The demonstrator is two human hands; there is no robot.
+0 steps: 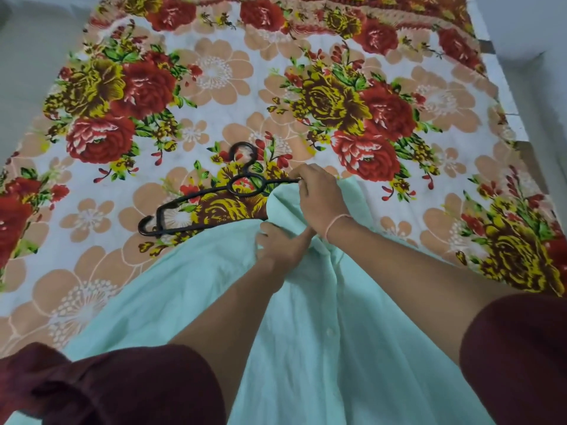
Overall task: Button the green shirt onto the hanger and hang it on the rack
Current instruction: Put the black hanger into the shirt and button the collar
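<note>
Risk of a snag: black hanger point(229, 188) lies on floral bedsheet point(214, 72), one end half under green shirt point(306, 332). Right hand point(319, 194) pinches that end, left hand point(282, 243) grips bunched neck fabric; could catch cloth or slip out.
</note>
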